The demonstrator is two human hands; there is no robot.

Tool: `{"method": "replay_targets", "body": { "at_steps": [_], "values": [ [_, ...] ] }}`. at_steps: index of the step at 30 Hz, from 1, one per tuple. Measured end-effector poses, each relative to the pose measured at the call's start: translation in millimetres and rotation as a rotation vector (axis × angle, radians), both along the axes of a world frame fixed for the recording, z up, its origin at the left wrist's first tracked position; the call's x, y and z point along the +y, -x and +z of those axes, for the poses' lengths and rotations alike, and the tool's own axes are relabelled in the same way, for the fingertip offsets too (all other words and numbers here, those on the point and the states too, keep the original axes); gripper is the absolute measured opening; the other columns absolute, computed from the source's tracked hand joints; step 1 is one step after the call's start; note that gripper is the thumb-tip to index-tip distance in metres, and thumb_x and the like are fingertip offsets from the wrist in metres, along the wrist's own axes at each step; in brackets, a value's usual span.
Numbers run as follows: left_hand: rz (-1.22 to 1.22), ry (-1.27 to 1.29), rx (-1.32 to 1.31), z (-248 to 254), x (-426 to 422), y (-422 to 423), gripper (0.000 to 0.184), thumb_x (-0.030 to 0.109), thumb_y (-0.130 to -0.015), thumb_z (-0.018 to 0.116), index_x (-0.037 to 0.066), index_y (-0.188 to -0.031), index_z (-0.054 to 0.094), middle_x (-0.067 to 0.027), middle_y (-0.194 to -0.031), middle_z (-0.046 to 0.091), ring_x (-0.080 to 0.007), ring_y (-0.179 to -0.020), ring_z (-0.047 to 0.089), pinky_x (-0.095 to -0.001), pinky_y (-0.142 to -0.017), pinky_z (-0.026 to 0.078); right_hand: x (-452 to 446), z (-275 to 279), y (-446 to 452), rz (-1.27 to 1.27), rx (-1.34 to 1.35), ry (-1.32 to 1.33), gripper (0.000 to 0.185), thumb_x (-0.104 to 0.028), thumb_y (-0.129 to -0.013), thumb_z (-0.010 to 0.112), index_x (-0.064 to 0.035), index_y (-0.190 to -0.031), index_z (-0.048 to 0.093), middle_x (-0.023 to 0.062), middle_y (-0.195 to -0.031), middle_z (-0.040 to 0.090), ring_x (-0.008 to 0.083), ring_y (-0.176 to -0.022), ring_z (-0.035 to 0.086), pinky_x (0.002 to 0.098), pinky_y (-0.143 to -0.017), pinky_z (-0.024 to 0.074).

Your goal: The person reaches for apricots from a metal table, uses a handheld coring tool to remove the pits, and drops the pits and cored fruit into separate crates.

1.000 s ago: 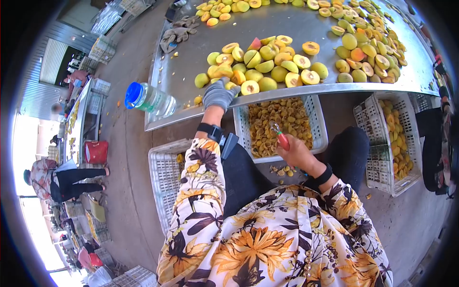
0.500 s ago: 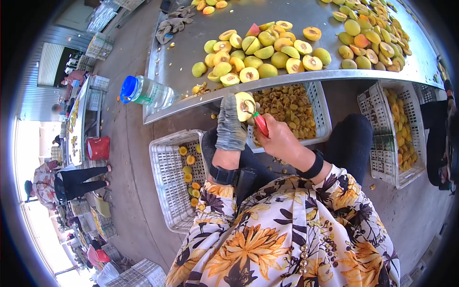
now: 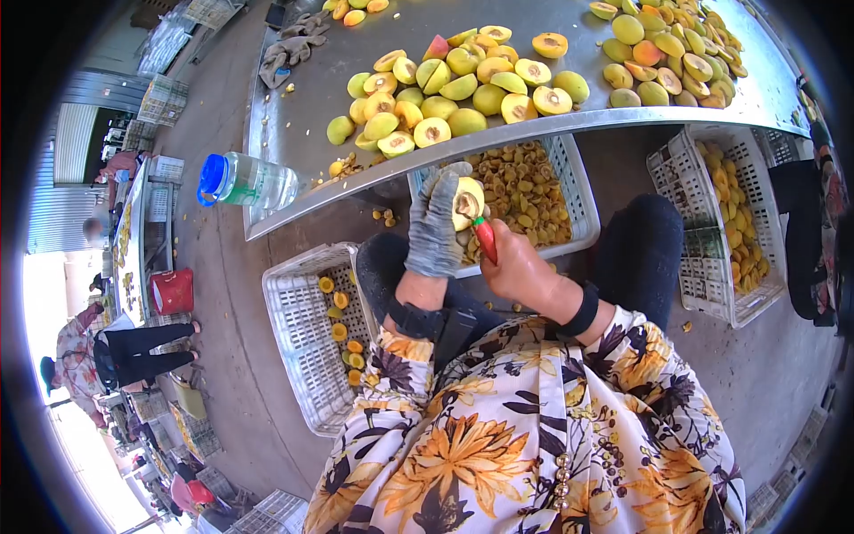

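Observation:
My left hand [image 3: 433, 227], in a grey knit glove, is closed around a peach half [image 3: 464, 198] with its cut face and pit cavity turned toward my right hand. My right hand [image 3: 527, 267] is bare and grips a pitting tool [image 3: 485, 240] by its red handle. The tool's green collar meets the lower edge of the fruit, and its metal tip is hidden at the flesh. Just beyond my hands, peach halves [image 3: 432, 132] lie heaped on the metal table [image 3: 320, 98]. Below my left forearm stands a white crate [image 3: 294, 334] with several hollowed halves.
A water bottle [image 3: 258, 182] with a blue cap rests at the table corner, near grey gloves [image 3: 289, 52]. Under the table sits a crate [image 3: 583, 200] of fruit pieces; another crate [image 3: 707, 258] is at right. A person [image 3: 89, 351] stands at left.
The view has shifted, moving the table up and left. The tool has tilted and sits lower on the peach half, and its curved metal tip no longer shows.

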State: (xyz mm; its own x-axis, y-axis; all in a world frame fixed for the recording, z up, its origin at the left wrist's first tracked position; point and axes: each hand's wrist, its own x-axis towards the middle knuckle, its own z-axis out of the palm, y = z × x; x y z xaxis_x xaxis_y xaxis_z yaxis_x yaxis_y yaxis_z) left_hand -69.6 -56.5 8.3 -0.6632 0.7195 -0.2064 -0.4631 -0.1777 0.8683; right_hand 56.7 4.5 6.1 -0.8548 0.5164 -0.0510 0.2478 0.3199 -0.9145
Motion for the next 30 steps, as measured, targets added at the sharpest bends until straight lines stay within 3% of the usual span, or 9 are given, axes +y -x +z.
{"method": "replay_targets", "body": {
  "at_steps": [3, 7, 11, 18, 21, 23, 26, 28, 30],
  "values": [
    [-0.024, -0.056, -0.213, 1.2, 0.4, 11.7, 0.030, 0.024, -0.082, 0.056, 0.001, -0.101, 0.055, -0.0085, -0.083, 0.061, -0.0174, -0.064, 0.061, -0.0247, -0.050, 0.050, 8.8, 1.7, 6.0, 0.127, -0.011, -0.054, 0.023, -0.003, -0.070, 0.053, 0.0039, -0.089, 0.042, 0.0287, -0.067, 0.053, 0.0439, -0.068, 0.054, 0.0446, -0.058, 0.0429],
    [0.059, -0.006, -0.260, -5.4, -2.8, 15.0, 0.031, 0.028, -0.083, 0.055, 0.005, -0.103, 0.054, -0.0094, -0.082, 0.060, -0.0203, -0.062, 0.060, -0.0290, -0.053, 0.052, 12.5, 5.2, 14.7, 0.166, -0.066, -0.154, 0.019, -0.001, -0.070, 0.051, 0.0040, -0.086, 0.042, 0.0270, -0.066, 0.054, 0.0431, -0.066, 0.055, 0.0455, -0.059, 0.0446],
    [0.203, -0.132, -0.201, -5.8, 10.9, -2.1, 0.034, 0.033, -0.085, 0.053, 0.008, -0.108, 0.050, -0.0072, -0.091, 0.059, -0.0191, -0.064, 0.059, -0.0315, -0.055, 0.053, -0.5, 1.4, 19.0, -0.038, 0.037, -0.099, 0.019, -0.001, -0.070, 0.052, 0.0034, -0.086, 0.042, 0.0261, -0.063, 0.054, 0.0437, -0.064, 0.054, 0.0465, -0.058, 0.0435],
    [0.291, -0.158, -0.010, -12.5, 13.0, -14.2, 0.034, 0.029, -0.085, 0.055, 0.007, -0.110, 0.050, -0.0062, -0.097, 0.059, -0.0180, -0.074, 0.060, -0.0313, -0.060, 0.054, -0.6, 4.2, 8.2, -0.055, 0.034, -0.062, 0.020, 0.000, -0.070, 0.053, 0.0021, -0.087, 0.043, 0.0274, -0.064, 0.052, 0.0451, -0.065, 0.052, 0.0453, -0.056, 0.0411],
    [0.144, -0.119, -0.107, -5.1, -0.1, -3.3, 0.030, 0.023, -0.084, 0.057, 0.004, -0.106, 0.054, -0.0068, -0.095, 0.059, -0.0182, -0.075, 0.060, -0.0300, -0.063, 0.053, 0.0, 4.7, 3.4, 0.071, -0.008, -0.017, 0.020, -0.002, -0.070, 0.051, 0.0039, -0.088, 0.044, 0.0269, -0.069, 0.055, 0.0432, -0.068, 0.055, 0.0454, -0.060, 0.0435],
    [-0.124, -0.096, -0.122, 1.1, -4.4, 8.8, 0.031, 0.024, -0.081, 0.057, 0.000, -0.100, 0.054, -0.0112, -0.090, 0.060, -0.0225, -0.077, 0.061, -0.0321, -0.065, 0.052, 1.3, -0.5, 3.2, 0.169, -0.005, -0.036, 0.019, -0.002, -0.070, 0.052, 0.0014, -0.088, 0.045, 0.0250, -0.064, 0.053, 0.0429, -0.063, 0.054, 0.0429, -0.055, 0.0420],
    [-0.184, -0.035, -0.206, 3.4, -5.7, 17.0, 0.031, 0.020, -0.079, 0.059, -0.003, -0.099, 0.055, -0.0115, -0.090, 0.060, -0.0223, -0.078, 0.061, -0.0320, -0.064, 0.053, 8.9, -1.6, 2.8, 0.235, -0.009, -0.032, 0.019, -0.002, -0.071, 0.052, 0.0012, -0.088, 0.046, 0.0238, -0.062, 0.053, 0.0407, -0.060, 0.054, 0.0408, -0.053, 0.0422],
    [-0.142, -0.001, -0.044, 5.8, -1.6, 12.3, 0.031, 0.022, -0.080, 0.059, -0.002, -0.098, 0.057, -0.0115, -0.090, 0.060, -0.0223, -0.079, 0.060, -0.0326, -0.063, 0.053, 12.0, 2.7, 4.9, 0.233, 0.008, -0.031, 0.018, -0.003, -0.071, 0.052, 0.0012, -0.088, 0.046, 0.0234, -0.061, 0.053, 0.0394, -0.059, 0.055, 0.0405, -0.053, 0.0420],
    [0.080, -0.105, 0.176, 13.8, 1.1, 0.5, 0.031, 0.026, -0.081, 0.059, -0.002, -0.095, 0.057, -0.0124, -0.090, 0.060, -0.0224, -0.078, 0.061, -0.0333, -0.062, 0.054, 11.9, 10.3, 4.2, 0.224, 0.025, -0.030, 0.018, -0.003, -0.072, 0.052, 0.0012, -0.088, 0.046, 0.0229, -0.061, 0.052, 0.0382, -0.058, 0.055, 0.0402, -0.052, 0.0419]
  ]
}}
